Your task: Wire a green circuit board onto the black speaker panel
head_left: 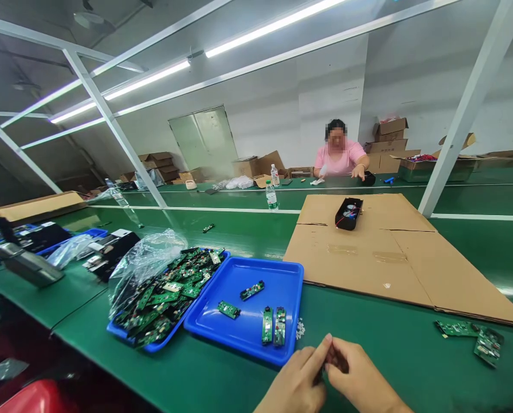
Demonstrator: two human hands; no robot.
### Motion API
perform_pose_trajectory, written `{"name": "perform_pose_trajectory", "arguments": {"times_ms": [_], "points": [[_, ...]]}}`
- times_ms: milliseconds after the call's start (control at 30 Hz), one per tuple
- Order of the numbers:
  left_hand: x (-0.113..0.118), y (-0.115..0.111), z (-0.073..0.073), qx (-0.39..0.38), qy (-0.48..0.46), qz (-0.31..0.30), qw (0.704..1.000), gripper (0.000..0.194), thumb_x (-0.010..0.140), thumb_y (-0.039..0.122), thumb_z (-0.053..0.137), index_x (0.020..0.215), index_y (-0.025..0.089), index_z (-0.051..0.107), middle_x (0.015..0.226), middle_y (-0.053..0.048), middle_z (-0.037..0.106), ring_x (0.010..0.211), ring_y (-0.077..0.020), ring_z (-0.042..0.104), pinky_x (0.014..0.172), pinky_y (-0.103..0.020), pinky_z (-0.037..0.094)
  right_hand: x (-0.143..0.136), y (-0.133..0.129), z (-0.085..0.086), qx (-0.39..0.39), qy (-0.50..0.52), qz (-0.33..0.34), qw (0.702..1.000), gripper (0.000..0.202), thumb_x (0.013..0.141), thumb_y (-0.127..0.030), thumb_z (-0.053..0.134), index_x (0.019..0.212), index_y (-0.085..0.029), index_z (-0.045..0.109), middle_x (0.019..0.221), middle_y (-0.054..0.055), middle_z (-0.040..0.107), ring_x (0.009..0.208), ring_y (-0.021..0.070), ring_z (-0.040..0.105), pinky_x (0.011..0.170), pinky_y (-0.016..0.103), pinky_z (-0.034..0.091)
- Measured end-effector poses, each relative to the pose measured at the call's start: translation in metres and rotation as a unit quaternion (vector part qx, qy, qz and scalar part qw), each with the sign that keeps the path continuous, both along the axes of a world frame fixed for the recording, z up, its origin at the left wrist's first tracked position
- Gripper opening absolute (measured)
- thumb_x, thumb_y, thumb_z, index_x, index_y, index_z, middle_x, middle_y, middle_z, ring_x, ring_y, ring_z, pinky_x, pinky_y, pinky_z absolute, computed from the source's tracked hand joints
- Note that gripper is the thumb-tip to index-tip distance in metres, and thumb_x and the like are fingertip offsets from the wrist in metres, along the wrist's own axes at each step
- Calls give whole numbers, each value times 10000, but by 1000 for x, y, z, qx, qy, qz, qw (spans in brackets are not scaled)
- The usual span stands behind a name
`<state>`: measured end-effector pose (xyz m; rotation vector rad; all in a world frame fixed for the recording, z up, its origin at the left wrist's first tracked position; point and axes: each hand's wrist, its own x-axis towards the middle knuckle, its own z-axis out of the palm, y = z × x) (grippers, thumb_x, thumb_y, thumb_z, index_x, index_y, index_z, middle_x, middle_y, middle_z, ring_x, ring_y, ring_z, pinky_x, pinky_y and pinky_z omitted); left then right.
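Fine two-handed work is being done at the near edge of the tabletop (222, 378). L. hand (297, 381) and r. hand (361, 373) are held narrow, fingertips brought together just beyond the near corner of the blue tray (267, 272). A dark sliver is glimpsed betw. them, prob. part of a small piece; it's mostly covered, so what's held, if anything, can't be told.

Step in hand, as judged: a small part being handled or fitted by touch. For the next move, a steady pinch & a clear view of the piece would be called for.

Circuit boards: four are laid in the tray, incl. an upright pair (274, 326) side by side near its r. wall; many more are heaped (174, 301) in the tray to the left, partly under a clear plastic bag (148, 258). Two others (475, 337) are left at far r., by the cardboard sheet (359, 252). Tiny white bits (300, 329) are scattered just beside the tray.

Labels: a green-and-white one is carried by the capped bottle (271, 198); wording too small to be read. Faint print on a stacked carton (382, 154), illegible. No brand can be made out.
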<state>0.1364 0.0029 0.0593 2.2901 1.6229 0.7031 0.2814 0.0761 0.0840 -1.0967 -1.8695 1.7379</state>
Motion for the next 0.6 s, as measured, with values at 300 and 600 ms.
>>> {"name": "perform_pose_trajectory", "arguments": {"times_ms": [300, 600], "points": [[1, 5, -27, -34, -28, 13, 999, 977, 721, 26, 411, 1493, 407, -51, 1030, -102, 684, 865, -286, 660, 753, -436, 578, 8, 5, -10, 150, -47, 18, 987, 217, 536, -409, 491, 542, -227, 374, 542, -27, 478, 514, 126, 379, 523, 276, 325], [-9, 33, 1, -294, -250, 92, 918, 836, 604, 203, 623, 1400, 370, 428, 1202, -31, 656, 1110, -308, 586, 1040, -455, 402, 18, 18, -24, 303, -86, 33, 948, 138, 616, -387, 543, 717, -318, 479, 701, -52, 609, 581, 171, 556, 559, 280, 463]]}}
